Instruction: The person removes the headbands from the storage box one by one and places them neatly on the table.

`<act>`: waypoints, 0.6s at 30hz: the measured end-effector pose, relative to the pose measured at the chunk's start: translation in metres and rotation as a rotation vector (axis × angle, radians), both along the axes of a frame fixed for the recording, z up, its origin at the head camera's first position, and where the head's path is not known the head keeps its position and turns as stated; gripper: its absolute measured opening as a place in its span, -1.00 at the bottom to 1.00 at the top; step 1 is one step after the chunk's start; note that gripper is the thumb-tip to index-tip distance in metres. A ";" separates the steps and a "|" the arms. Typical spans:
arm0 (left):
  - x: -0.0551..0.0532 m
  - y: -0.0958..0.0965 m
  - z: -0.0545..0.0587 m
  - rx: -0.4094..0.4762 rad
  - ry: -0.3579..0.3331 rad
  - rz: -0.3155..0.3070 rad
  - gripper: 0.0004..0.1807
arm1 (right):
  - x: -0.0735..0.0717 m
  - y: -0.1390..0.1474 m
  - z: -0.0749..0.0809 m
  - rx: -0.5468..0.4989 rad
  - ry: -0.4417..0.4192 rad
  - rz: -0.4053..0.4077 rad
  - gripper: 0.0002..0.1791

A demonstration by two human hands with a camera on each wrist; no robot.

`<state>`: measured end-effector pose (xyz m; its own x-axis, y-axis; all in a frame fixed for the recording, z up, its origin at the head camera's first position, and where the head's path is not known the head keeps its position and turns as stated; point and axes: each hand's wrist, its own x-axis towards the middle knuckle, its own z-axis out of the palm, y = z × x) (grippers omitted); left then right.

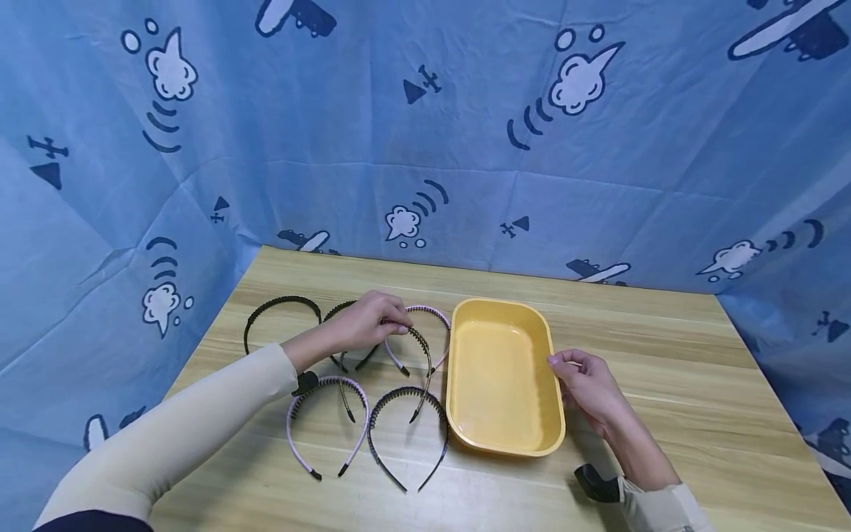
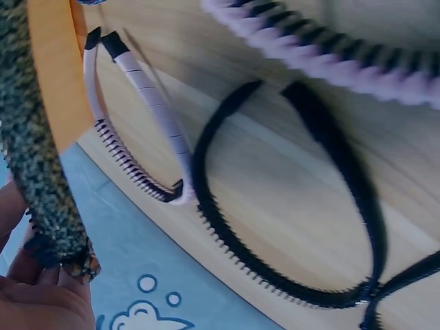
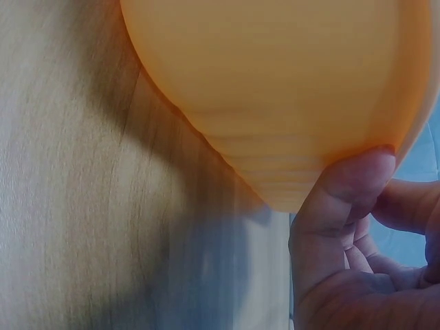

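My left hand (image 1: 375,319) grips the top of a glittery dark-gold headband (image 1: 425,353), whose two ends hang down over the other headbands. In the left wrist view its speckled band (image 2: 41,151) passes close to the camera, with the fingers curled at its edge. On the right, my right hand (image 1: 588,384) pinches the right rim of a yellow plastic basin (image 1: 507,443); thumb and fingers take the wall from both sides. Nothing lies inside the basin. A pink headband (image 1: 435,314) and a toothed dark headband (image 1: 447,436) lie just left of it.
Another pink headband (image 1: 290,428) lies at the front left of the wooden table (image 1: 638,332). A black headband (image 1: 282,299) lies at the back left, and a second black one (image 1: 337,307) is partly hidden behind the left hand. Blue printed cloth (image 1: 465,133) hangs behind the table.
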<state>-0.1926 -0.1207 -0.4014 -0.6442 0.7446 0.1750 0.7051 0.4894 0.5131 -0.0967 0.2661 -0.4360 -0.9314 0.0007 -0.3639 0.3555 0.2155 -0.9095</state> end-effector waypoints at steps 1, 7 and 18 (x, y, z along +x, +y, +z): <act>0.001 -0.002 -0.001 0.000 -0.002 0.004 -0.81 | 0.000 0.000 0.000 0.001 0.000 0.000 -0.69; 0.002 -0.016 -0.007 0.021 0.009 0.029 -0.83 | 0.001 0.000 0.000 0.002 0.002 0.002 -0.70; 0.013 -0.041 -0.010 0.056 -0.070 0.117 -0.83 | 0.001 0.003 -0.002 0.004 0.008 0.014 -0.63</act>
